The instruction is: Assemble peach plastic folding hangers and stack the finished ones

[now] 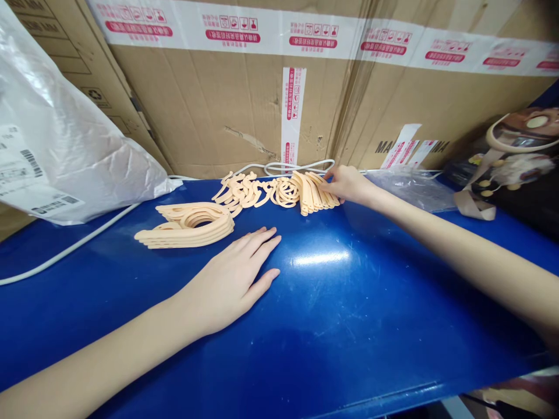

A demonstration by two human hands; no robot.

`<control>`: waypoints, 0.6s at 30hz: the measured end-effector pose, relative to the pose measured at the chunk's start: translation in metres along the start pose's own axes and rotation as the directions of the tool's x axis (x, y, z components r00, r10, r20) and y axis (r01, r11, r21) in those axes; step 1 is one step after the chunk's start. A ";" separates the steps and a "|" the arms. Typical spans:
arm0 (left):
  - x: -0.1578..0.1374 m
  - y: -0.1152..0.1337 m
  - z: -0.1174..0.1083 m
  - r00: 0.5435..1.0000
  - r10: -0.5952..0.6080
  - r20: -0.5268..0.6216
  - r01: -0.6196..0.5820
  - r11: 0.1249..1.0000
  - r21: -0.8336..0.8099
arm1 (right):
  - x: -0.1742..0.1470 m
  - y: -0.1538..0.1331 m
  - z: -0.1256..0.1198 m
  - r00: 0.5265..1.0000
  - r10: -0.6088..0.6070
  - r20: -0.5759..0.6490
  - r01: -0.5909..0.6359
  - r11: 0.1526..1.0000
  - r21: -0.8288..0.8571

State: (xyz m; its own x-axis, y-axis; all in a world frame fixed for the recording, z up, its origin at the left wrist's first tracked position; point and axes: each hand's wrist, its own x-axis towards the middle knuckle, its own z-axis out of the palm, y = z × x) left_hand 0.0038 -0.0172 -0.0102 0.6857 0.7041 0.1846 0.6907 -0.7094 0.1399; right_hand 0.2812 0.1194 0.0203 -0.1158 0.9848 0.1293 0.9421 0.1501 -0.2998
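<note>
My left hand lies palm down on the blue table, fingers stretched out, holding nothing. Just beyond it is a neat stack of beige curved pieces, shaped like folding hanger arms. Farther back, my right hand pinches the right end of a row of long beige strips, which lean side by side. Its fingertips partly hide the last strip. Beside the row, on its left, are beige ring-like pieces and a loose heap of small hook-shaped pieces.
Large taped cardboard boxes form a wall behind the blue table. At the left stands a white plastic parcel, with a white cable running under it. Back right are a clear plastic bag and a dark bag with a strap.
</note>
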 end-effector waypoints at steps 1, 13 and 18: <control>0.000 0.000 0.000 1.000 0.001 0.004 -0.001 1.000 0.005 | 0.000 0.000 -0.001 1.000 -0.003 -0.022 0.003 1.000 -0.018; -0.001 0.015 -0.011 0.932 0.120 -0.341 -0.056 0.980 0.191 | -0.102 -0.041 -0.015 0.807 -0.589 -0.043 0.587 0.808 -0.056; -0.003 0.014 -0.012 0.951 0.070 -0.300 -0.054 0.997 0.064 | -0.136 -0.056 0.005 0.554 -0.831 0.043 0.821 0.537 -0.196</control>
State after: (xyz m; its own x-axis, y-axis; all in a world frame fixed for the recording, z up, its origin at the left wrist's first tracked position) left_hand 0.0090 -0.0296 0.0028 0.6320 0.6102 0.4777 0.6663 -0.7427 0.0671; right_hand 0.2429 -0.0224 0.0144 -0.8607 0.4247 0.2807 0.4725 0.8716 0.1304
